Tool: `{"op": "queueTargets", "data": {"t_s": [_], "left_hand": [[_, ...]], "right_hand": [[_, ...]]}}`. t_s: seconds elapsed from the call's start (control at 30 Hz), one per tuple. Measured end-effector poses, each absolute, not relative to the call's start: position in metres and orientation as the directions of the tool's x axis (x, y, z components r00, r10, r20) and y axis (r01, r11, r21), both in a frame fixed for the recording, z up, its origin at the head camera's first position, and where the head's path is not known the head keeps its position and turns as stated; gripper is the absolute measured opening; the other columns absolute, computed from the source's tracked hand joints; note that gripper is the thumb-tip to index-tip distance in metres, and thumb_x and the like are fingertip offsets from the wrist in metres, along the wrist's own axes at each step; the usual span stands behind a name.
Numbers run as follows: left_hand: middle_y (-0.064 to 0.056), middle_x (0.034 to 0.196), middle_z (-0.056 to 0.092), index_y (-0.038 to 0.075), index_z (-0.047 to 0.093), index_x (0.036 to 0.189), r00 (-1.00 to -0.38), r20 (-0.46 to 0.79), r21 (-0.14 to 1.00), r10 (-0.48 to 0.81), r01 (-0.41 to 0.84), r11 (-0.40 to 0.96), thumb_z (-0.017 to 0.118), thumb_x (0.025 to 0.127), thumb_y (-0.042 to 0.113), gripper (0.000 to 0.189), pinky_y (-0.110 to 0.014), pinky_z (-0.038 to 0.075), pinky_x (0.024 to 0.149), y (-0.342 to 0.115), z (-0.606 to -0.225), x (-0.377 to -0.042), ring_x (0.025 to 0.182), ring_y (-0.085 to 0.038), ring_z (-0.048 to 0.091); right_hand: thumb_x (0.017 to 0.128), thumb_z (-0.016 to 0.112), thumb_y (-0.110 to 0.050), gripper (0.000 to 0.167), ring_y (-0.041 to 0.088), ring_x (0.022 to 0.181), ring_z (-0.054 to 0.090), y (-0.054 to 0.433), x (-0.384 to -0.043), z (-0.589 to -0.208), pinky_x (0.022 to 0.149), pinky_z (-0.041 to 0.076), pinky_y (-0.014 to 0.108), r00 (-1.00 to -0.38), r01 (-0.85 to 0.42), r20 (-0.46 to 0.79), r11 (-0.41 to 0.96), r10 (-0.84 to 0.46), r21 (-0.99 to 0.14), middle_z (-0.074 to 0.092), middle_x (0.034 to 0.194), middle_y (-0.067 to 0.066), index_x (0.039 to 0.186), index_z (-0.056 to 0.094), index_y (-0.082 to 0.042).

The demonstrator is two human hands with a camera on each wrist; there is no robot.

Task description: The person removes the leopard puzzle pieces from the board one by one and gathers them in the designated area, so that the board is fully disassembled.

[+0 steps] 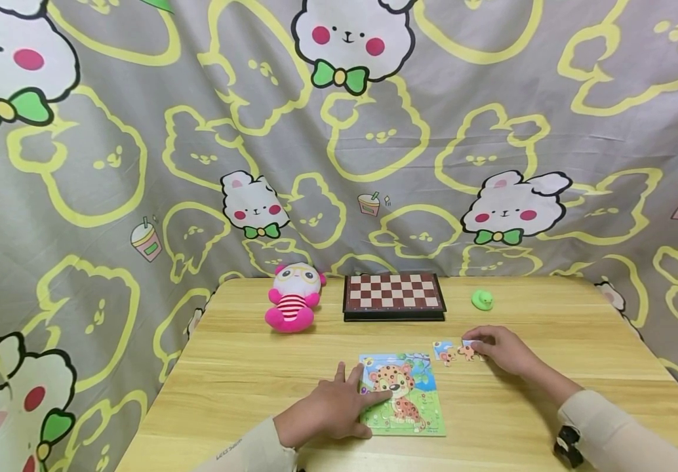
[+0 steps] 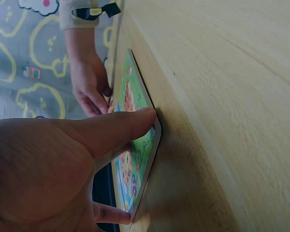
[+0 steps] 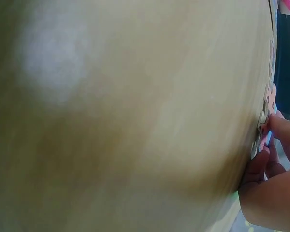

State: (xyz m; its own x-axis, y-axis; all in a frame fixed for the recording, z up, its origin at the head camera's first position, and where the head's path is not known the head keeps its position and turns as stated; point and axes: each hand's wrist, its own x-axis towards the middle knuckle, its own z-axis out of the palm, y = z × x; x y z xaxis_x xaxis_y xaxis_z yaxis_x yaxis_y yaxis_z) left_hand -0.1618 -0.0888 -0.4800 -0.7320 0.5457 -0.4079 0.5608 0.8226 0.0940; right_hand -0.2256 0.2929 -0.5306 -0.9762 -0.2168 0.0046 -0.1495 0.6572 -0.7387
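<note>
Nearest me, the person's left hand [image 1: 341, 405] rests with fingers spread, its grip wide and clasping nothing, on the left side of a square, flat puzzle with a spotted orange leopard on green grass [image 1: 423, 401], lying on the pale wood-grain table [image 1: 239, 387]. Just beyond its far right corner, the right hand [image 1: 507, 351] has its grip closed in a pinch on an orange-and-blue puzzle piece [image 1: 469, 351]; a similar loose piece [image 1: 444, 352] lies beside it, to the left. Farther back sit a pink-and-white plush toy with a red-striped belly [image 1: 292, 301], a brown-and-cream checkered board on a black case [image 1: 394, 293] and a small bright-green duck [image 1: 483, 300].
</note>
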Motion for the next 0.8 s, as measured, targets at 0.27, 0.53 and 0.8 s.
{"op": "queueTargets", "data": {"t_s": [0.27, 0.53, 0.8], "left_hand": [[-0.013, 0.171, 0.019, 0.068, 0.026, 0.150, -0.735, -0.409, 0.094, 0.540, 0.555, 0.826, 0.072, 0.087, 0.062, 0.079, -0.072, 0.046, 0.100, -0.0886, -0.4806, -0.1615, 0.149, -0.055, 0.026], [-0.014, 0.171, 0.019, 0.068, 0.027, 0.151, -0.733, -0.410, 0.103, 0.543, 0.554, 0.826, 0.072, 0.087, 0.061, 0.078, -0.072, 0.046, 0.100, -0.0886, -0.4787, -0.1610, 0.149, -0.055, 0.026], [-0.014, 0.171, 0.019, 0.067, 0.028, 0.151, -0.730, -0.410, 0.110, 0.547, 0.555, 0.824, 0.073, 0.088, 0.060, 0.078, -0.072, 0.045, 0.100, -0.0889, -0.4791, -0.1614, 0.149, -0.055, 0.026]], "right_hand": [[0.101, 0.065, -0.008, 0.018, 0.021, 0.099, 0.065, 0.2911, -0.2245, -0.5320, 0.079, 0.053, 0.033, -0.977, -0.160, 0.021, 0.668, -0.212, -0.727, 0.072, 0.116, 0.012, 0.116, 0.076, -0.006], [0.100, 0.066, -0.008, 0.017, 0.033, 0.110, 0.065, 0.2905, -0.2239, -0.5315, 0.089, 0.054, 0.047, -0.977, -0.177, 0.040, 0.682, -0.211, -0.709, 0.071, 0.117, 0.012, 0.113, 0.077, -0.008], [0.101, 0.065, -0.009, 0.017, 0.031, 0.107, 0.065, 0.2898, -0.2224, -0.5301, 0.086, 0.054, 0.044, -0.980, -0.158, 0.027, 0.682, -0.199, -0.714, 0.070, 0.117, 0.013, 0.113, 0.077, -0.008]]}}
